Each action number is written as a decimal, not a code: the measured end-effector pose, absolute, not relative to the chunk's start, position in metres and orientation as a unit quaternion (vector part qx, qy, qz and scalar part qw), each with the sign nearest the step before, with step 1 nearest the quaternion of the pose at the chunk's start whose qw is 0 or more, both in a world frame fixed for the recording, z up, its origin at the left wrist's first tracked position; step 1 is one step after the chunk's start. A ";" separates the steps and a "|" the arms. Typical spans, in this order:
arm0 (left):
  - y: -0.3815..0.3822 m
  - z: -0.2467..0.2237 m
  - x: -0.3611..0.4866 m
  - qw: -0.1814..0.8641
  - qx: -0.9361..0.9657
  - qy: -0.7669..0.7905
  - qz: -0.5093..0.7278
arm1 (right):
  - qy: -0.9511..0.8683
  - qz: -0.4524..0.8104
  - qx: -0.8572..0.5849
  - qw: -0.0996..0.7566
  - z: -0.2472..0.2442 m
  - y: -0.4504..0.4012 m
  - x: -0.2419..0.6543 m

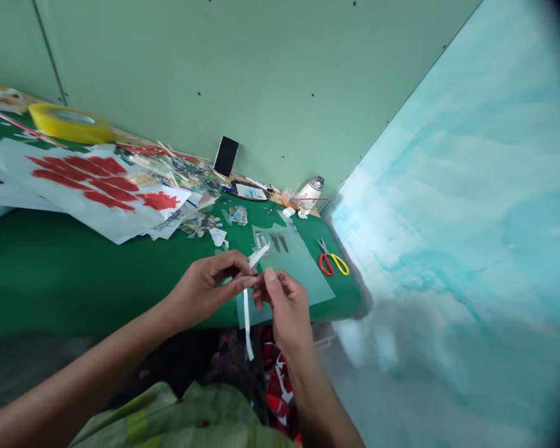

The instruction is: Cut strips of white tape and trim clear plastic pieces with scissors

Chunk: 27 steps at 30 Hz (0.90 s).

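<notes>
A narrow white strip (247,323), perhaps paper or tape, runs between my fingers. Its upper end angles up over the green table and its lower end hangs past the table's front edge. My left hand (219,280) is closed in a pinch on the strip. Fingertips of my right hand (284,302) are pressed together close beside it; what they hold, if anything, is hidden. Beyond my hands, a translucent sheet (301,267) lies on the table with two dark feather-shaped pieces (279,242) on it. Scissors (331,258) with red and yellow handles lie to the right.
A yellow tape roll (70,123) and white paper with red paint shapes (93,180) are at the left. A phone (226,156) leans against the green wall. A white bottle-like object (310,191) stands in the back corner. Small plastic packets (238,215) and thin sticks lie along the back.
</notes>
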<state>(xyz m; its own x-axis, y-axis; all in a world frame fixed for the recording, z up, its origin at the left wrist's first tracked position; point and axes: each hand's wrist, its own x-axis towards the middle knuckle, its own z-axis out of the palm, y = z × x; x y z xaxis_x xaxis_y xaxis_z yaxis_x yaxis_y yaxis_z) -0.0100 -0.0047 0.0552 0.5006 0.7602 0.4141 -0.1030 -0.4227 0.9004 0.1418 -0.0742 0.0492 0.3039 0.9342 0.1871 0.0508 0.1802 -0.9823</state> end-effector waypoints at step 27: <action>0.027 0.056 -0.069 0.288 0.707 0.393 0.512 | -0.421 0.032 -0.730 0.538 0.023 -0.147 0.206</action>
<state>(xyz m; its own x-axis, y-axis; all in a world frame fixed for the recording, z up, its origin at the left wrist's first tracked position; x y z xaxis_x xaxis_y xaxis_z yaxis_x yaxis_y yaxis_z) -0.0687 0.0269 0.0565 0.1670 0.8511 0.4977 0.2606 -0.5250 0.8102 0.2063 -0.1469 0.0229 0.6435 0.6483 0.4068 0.5803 -0.0667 -0.8117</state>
